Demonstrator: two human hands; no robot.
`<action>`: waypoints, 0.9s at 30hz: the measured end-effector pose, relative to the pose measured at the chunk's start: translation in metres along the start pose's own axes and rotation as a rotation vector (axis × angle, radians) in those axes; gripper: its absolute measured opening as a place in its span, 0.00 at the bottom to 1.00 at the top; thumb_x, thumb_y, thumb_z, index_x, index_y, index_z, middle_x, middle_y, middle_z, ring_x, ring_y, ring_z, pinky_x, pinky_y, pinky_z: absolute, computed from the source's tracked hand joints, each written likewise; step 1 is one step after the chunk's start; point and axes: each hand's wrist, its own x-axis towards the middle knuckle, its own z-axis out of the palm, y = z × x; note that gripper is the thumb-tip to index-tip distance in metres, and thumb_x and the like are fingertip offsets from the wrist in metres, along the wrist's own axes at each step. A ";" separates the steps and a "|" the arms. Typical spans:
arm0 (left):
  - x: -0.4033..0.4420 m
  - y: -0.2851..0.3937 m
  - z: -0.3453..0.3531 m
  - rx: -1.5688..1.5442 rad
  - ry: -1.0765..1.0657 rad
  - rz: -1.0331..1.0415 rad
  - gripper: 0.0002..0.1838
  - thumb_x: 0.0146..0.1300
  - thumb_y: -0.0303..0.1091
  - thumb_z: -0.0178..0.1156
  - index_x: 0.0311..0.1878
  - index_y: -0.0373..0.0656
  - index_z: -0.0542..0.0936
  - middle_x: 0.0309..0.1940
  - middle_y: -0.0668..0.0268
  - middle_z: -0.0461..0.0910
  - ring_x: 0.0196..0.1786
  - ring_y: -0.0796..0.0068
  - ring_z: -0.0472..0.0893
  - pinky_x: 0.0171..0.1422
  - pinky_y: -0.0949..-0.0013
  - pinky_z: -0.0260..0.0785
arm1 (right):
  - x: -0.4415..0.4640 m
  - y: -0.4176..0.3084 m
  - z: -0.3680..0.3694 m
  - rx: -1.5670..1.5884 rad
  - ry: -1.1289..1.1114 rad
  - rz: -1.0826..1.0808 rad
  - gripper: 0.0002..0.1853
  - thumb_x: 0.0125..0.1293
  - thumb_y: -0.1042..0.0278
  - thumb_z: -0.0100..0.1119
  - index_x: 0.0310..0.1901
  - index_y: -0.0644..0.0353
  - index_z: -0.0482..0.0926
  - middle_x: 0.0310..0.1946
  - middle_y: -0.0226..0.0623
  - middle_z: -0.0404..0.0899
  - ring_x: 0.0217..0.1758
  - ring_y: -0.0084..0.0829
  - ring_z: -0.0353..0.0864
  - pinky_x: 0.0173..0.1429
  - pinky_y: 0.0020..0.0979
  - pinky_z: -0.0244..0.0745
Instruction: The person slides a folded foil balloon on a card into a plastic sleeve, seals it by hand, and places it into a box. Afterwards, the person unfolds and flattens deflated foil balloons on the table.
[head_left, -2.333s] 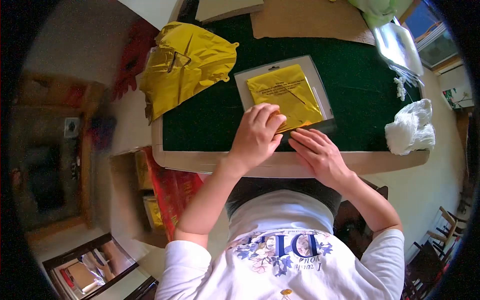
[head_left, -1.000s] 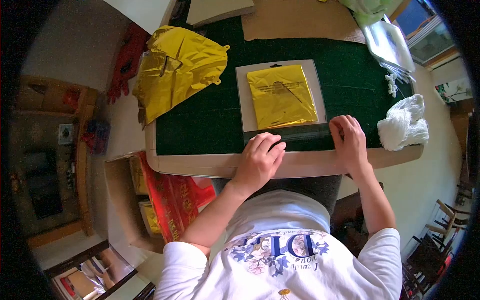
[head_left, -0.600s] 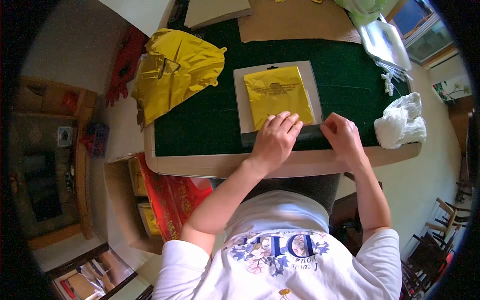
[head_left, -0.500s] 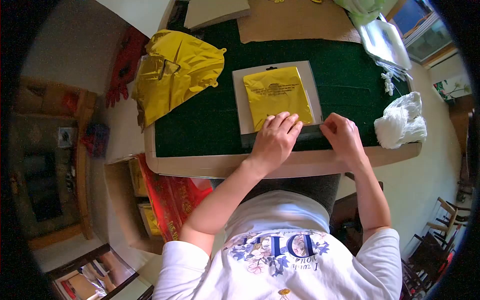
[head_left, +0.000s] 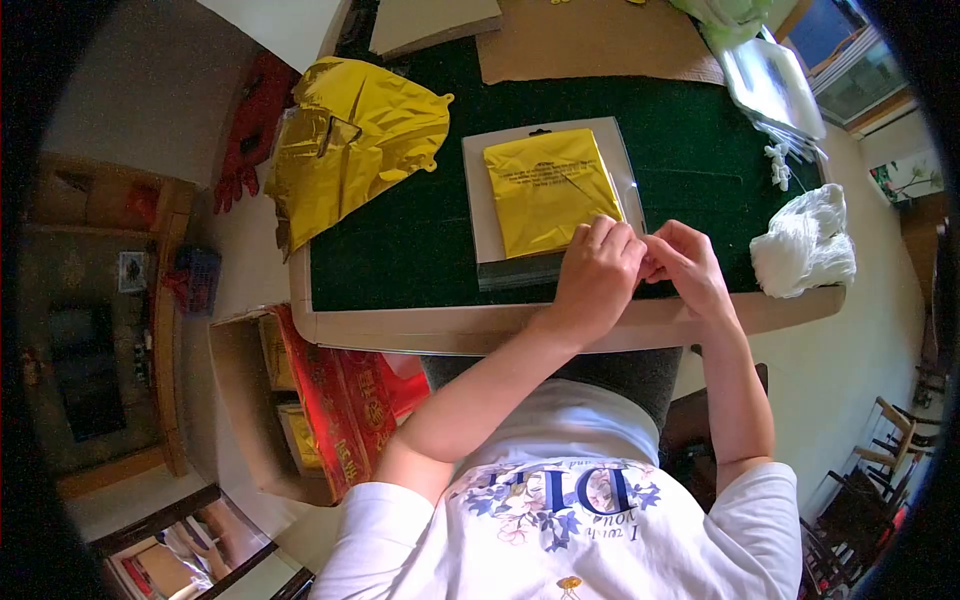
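A folded gold foil sheet [head_left: 548, 190] with small dark print lies over a pale card [head_left: 482, 225] in a clear sleeve, whose transparent flap reaches toward the table's front edge. At the sleeve's lower right corner, my left hand [head_left: 600, 270] has its fingers closed and partly covers the foil's corner. My right hand [head_left: 688, 268] is pinched just beside it, fingertips touching or nearly touching those of the left. What the fingertips grip is too small to make out, though it lies at the sleeve's edge.
A larger gold foil balloon [head_left: 370, 130] lies at the table's left. On the right are a bundle of white string [head_left: 803, 245] and clear bags [head_left: 770, 85]. Brown cardboard [head_left: 600, 40] lies at the back. An open box [head_left: 250, 410] stands below left.
My left hand has moved right from the foil's lower edge to the sleeve's corner, beside my right hand. The sleeve has shifted and turned slightly.
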 end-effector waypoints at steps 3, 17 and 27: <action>0.000 0.001 0.003 0.033 0.033 0.007 0.07 0.50 0.31 0.67 0.32 0.43 0.79 0.34 0.65 0.76 0.43 0.65 0.75 0.49 0.61 0.66 | 0.001 0.003 -0.001 0.011 -0.003 -0.012 0.10 0.69 0.66 0.58 0.33 0.64 0.76 0.26 0.32 0.81 0.27 0.18 0.79 0.30 0.20 0.75; -0.005 -0.003 -0.011 -0.091 0.040 -0.054 0.07 0.50 0.31 0.68 0.32 0.45 0.80 0.33 0.68 0.75 0.42 0.65 0.74 0.47 0.61 0.64 | -0.003 -0.009 0.006 -0.020 0.032 0.034 0.09 0.68 0.67 0.58 0.34 0.64 0.77 0.26 0.34 0.82 0.25 0.20 0.80 0.29 0.21 0.76; 0.001 0.000 0.000 -0.006 -0.034 -0.075 0.05 0.51 0.31 0.67 0.31 0.44 0.81 0.33 0.66 0.77 0.43 0.65 0.75 0.48 0.60 0.65 | -0.001 -0.003 0.002 -0.030 -0.018 0.006 0.09 0.68 0.67 0.58 0.33 0.64 0.77 0.26 0.33 0.82 0.25 0.19 0.80 0.28 0.20 0.75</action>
